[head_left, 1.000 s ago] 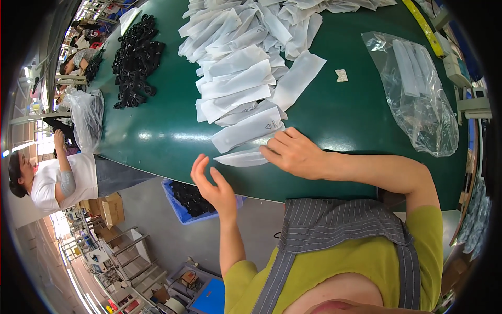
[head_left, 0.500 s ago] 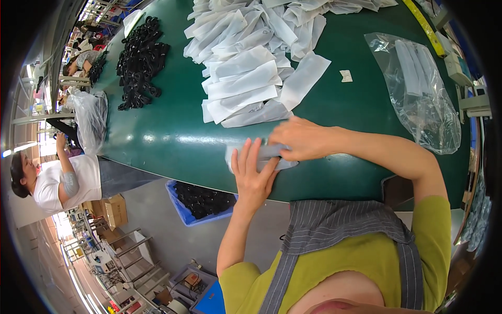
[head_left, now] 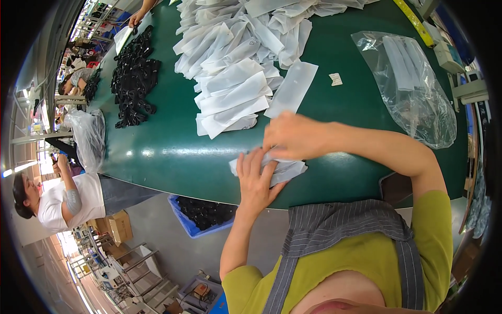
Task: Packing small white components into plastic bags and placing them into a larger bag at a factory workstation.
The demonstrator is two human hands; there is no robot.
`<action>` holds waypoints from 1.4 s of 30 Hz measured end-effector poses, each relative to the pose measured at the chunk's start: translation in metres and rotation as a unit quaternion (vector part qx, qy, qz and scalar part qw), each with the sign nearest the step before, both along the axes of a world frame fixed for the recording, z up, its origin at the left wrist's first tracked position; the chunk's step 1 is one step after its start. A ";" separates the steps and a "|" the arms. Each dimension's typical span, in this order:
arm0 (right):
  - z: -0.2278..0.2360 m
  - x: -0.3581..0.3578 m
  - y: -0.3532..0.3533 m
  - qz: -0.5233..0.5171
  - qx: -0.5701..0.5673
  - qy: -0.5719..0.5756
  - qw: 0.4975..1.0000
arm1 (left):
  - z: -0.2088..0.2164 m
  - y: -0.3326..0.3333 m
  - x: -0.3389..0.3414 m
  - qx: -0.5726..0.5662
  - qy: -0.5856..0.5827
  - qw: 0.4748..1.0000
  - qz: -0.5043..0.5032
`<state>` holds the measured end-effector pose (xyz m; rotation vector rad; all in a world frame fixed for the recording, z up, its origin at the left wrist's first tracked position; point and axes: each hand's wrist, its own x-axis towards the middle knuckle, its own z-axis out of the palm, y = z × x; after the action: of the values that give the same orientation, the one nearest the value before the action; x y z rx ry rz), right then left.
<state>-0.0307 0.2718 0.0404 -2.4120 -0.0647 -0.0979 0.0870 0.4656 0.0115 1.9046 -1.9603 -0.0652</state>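
Note:
Close to the table's near edge lies a crumpled frosted white plastic bag [head_left: 290,171]. My left hand [head_left: 255,180] rests across it, fingers stretched out over the plastic and the thumb apart. Just above, my right hand [head_left: 295,137] is closed, its fingertips pinching the bag's upper part; anything inside that pinch is hidden. A flat bag [head_left: 293,89] of the same kind lies beyond my right hand. It touches a big heap of such bags [head_left: 230,99] that spreads toward the far edge.
Left on the green table [head_left: 172,172] lies a pile of black items [head_left: 135,78], perhaps cords. A large clear bag [head_left: 413,94] holding white bags lies right, near a small paper label [head_left: 335,79]. A blue bin [head_left: 201,230] stands below. Another person [head_left: 73,201] is at left.
My right hand has shifted slightly, still at the bag; my left fingers have drawn closer together. The bag is more crumpled. Another person's hand has appeared at the far left. The view has shifted slightly.

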 end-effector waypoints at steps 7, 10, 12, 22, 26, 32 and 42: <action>-0.038 -0.030 -0.070 -0.215 -0.302 -0.095 0.924 | -0.013 0.002 -0.023 -0.025 0.101 0.993 -0.057; -0.029 -0.039 -0.016 -0.182 -0.171 -0.062 0.966 | 0.000 0.006 -0.038 -0.015 0.045 0.997 -0.053; -0.026 -0.043 0.000 -0.081 0.027 -0.058 0.995 | 0.003 0.002 -0.039 -0.027 0.004 0.999 -0.041; -0.025 0.065 -0.015 -0.200 -0.363 -0.203 0.887 | -0.009 -0.007 -0.049 -0.018 0.099 0.995 0.012; -0.013 0.063 -0.017 -0.211 -0.400 -0.157 0.878 | -0.001 -0.008 -0.060 -0.024 0.081 0.996 0.021; 0.005 -0.015 -0.022 -0.210 -0.244 -0.146 0.935 | -0.007 -0.009 -0.054 -0.008 0.122 0.992 -0.043; -0.019 -0.089 -0.008 -0.158 -0.053 -0.114 0.979 | 0.011 -0.037 -0.055 0.049 0.014 0.998 -0.028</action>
<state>-0.1199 0.2639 0.0213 -2.4887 0.2156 -0.5306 0.0317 0.4287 0.0228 1.8987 -2.0271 -0.2065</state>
